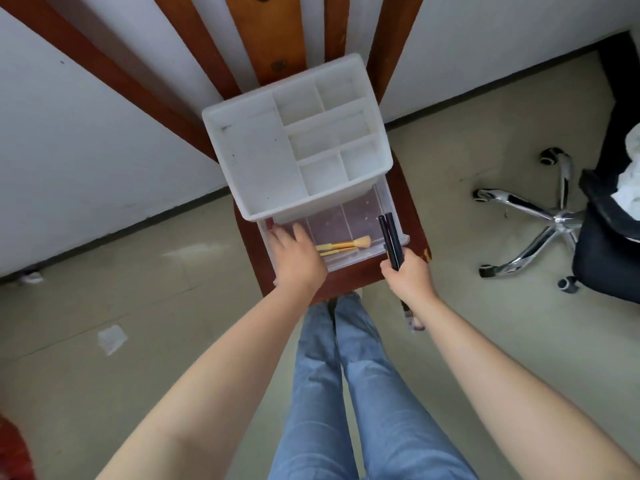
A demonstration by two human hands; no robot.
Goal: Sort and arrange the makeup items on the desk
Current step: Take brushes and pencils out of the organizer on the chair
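A white plastic organizer (pixel 256 161) with several empty top compartments stands on a red-brown wooden chair seat (pixel 408 199). Its clear drawer (pixel 363 263) is pulled out toward me. Two yellow makeup brushes (pixel 346 244) lie across the drawer's front section. My left hand (pixel 298 258) reaches into the drawer's left part, its fingers extended over the bottom beside the brush handles. My right hand (pixel 408 275) grips two slim black pencils (pixel 390 237) that point up over the drawer's right corner.
The chair's slatted back (pixel 263 32) rises behind the organizer against a white wall. An office chair with a chrome star base (pixel 540 223) stands at the right. My legs in blue jeans (pixel 346 375) are below the seat. A paper scrap (pixel 110 337) lies on the floor.
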